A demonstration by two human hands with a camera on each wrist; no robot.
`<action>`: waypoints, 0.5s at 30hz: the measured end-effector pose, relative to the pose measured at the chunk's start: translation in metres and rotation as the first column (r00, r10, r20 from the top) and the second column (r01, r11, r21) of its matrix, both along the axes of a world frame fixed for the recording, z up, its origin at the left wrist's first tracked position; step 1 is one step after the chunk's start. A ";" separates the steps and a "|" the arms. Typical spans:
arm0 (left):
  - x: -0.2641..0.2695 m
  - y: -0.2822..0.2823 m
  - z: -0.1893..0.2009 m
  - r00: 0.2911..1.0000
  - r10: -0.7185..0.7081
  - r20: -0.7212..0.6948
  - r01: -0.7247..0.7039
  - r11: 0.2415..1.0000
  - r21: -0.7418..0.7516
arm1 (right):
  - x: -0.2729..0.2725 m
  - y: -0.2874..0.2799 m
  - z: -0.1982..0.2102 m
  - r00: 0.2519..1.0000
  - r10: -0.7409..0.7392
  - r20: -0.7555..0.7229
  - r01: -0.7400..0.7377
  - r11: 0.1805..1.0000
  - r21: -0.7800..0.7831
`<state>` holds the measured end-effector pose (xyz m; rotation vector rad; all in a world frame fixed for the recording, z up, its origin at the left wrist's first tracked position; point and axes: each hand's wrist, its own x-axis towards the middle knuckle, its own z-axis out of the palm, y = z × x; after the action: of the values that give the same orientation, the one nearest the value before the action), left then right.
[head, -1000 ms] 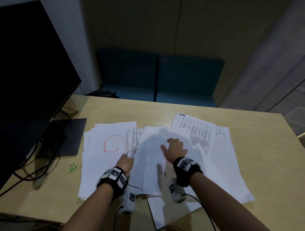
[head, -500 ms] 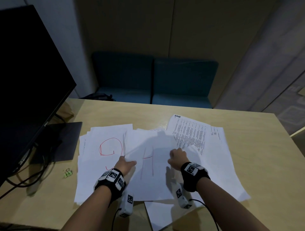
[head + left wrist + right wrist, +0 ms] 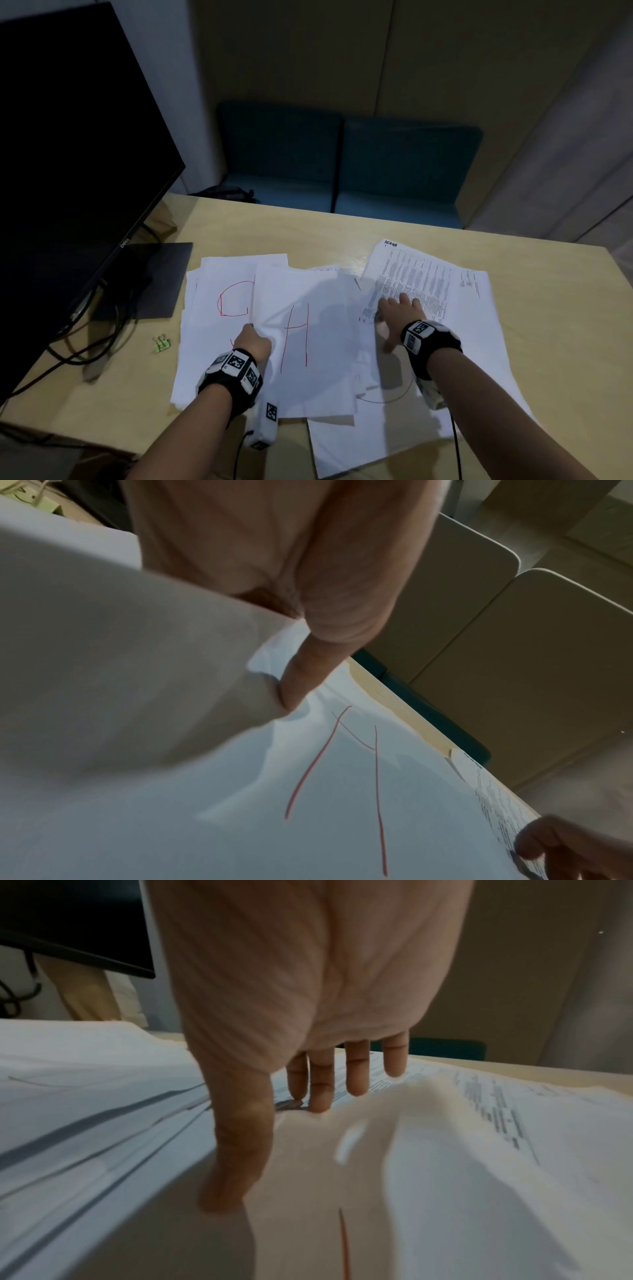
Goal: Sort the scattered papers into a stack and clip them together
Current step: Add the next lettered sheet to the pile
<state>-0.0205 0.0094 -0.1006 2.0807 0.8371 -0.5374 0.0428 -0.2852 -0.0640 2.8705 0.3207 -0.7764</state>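
Note:
White papers lie spread across the wooden desk (image 3: 548,308). A sheet with a red "H" (image 3: 301,335) sits in the middle, over a left pile whose top sheet bears a red drawn shape (image 3: 233,301). My left hand (image 3: 255,342) pinches the H sheet's left edge, thumb (image 3: 301,680) on top. My right hand (image 3: 399,310) lies flat with straight fingers (image 3: 356,1069) on a printed text sheet (image 3: 421,277) at the right. More blank sheets (image 3: 472,359) lie under and around my right forearm. A small green binder clip (image 3: 161,342) rests on the desk left of the papers.
A black Dell monitor (image 3: 75,178) with its stand (image 3: 157,277) and cables (image 3: 78,346) fills the left side. Teal seats (image 3: 342,164) stand behind the desk's far edge. Bare desk shows at the right and at the far side.
The H sheet has slid left over the left pile, held by my left hand. My right hand let go of it, moved right and forward, and now lies flat on the printed sheet.

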 end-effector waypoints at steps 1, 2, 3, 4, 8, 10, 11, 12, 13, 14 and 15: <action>0.000 0.001 0.000 1.000 0.000 0.001 0.000 1.000 -0.002 | 0.001 0.001 0.000 1.000 -0.004 -0.016 0.004 1.000 -0.002; 0.000 0.002 -0.001 1.000 0.002 0.003 -0.002 1.000 -0.002 | 0.002 0.002 0.001 0.999 -0.004 -0.037 0.004 1.000 -0.006; -0.001 0.002 -0.002 1.000 0.002 0.004 -0.002 1.000 0.000 | 0.002 0.003 0.001 0.999 0.006 -0.052 -0.006 1.000 -0.007; -0.001 0.002 -0.002 1.000 0.000 -0.001 0.000 1.000 -0.002 | 0.001 0.004 0.001 0.999 0.012 -0.053 -0.013 1.000 -0.001; -0.003 0.000 0.001 1.000 -0.009 -0.003 0.009 1.000 -0.016 | -0.005 0.002 0.001 0.995 -0.077 -0.067 0.082 0.994 0.074; -0.003 -0.001 0.003 1.000 -0.011 -0.002 0.011 1.000 -0.011 | -0.006 0.000 0.003 0.986 -0.137 -0.093 0.150 0.978 0.144; -0.004 -0.001 0.003 1.000 -0.012 -0.001 0.012 1.000 -0.006 | -0.007 0.000 0.004 0.984 -0.138 -0.114 0.156 0.974 0.163; -0.004 -0.001 0.005 1.000 -0.011 -0.007 0.011 1.000 -0.004 | -0.006 0.000 0.007 0.984 -0.120 -0.131 0.141 0.977 0.157; -0.004 -0.002 0.006 1.000 -0.016 -0.011 0.016 1.000 0.002 | -0.005 0.001 0.010 0.988 -0.085 -0.131 0.102 0.987 0.125; -0.005 -0.002 0.009 1.000 -0.022 -0.018 0.022 1.000 0.006 | -0.004 0.002 0.016 0.993 -0.049 -0.111 0.057 0.996 0.073; -0.004 -0.002 0.008 0.999 -0.028 -0.021 0.028 1.000 0.006 | -0.003 0.004 0.024 0.997 -0.026 -0.076 0.028 0.999 0.016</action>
<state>-0.0249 0.0072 -0.0923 2.0986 0.8240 -0.5732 0.0395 -0.2809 -0.0401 2.8715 0.2995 -0.8936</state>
